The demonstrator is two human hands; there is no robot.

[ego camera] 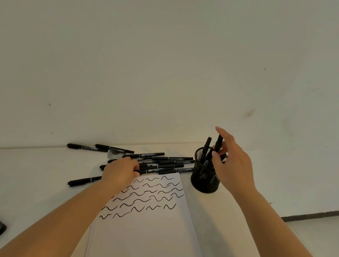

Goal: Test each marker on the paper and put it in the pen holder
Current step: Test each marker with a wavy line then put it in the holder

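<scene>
Left hand (120, 170) curling narrow onto pile of black twin-tip markers (157, 161), long axes running 9 to 3 o'clock, touching white scribbled paper (146, 218) top edge. Right hand (230, 162) pinching upright black marker (218, 144), lowering into black mesh pen holder (204, 178) at 3 o'clock.

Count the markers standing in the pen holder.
2 show clearly: one marker leaning left inside the pen holder, another pinched by the right hand above the rim. The mesh may hide more.

Left hand (120, 170) palm-down with fingers curled, right hand (231, 162) raised, fingers loosely pinching, both forearms bare
</scene>
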